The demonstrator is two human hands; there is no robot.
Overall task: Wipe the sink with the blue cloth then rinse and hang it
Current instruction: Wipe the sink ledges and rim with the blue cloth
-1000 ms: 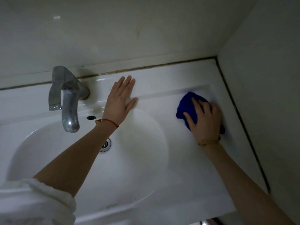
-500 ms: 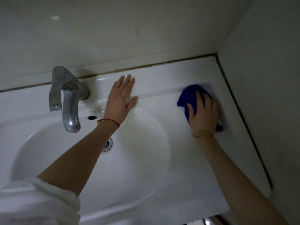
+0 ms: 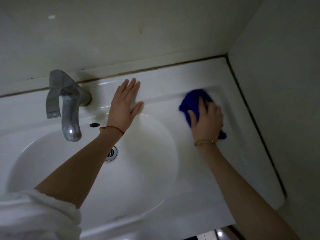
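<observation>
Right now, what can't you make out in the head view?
- Crumpled blue cloth: mostly covered by the right hand, motion-blurred.
- Round chrome drain: partly behind the left forearm.
- White ceramic sink: front rim cut off by the bottom edge and white sleeve.
- Whether the sink is wet: unclear.

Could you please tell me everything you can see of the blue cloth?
The blue cloth is a deep blue, soft-looking rag, bunched rather than spread flat. It lies on the white sink ledge right of the basin, near the corner wall. The right hand presses on it, covering its middle; a small tail shows beside the wrist.
</observation>
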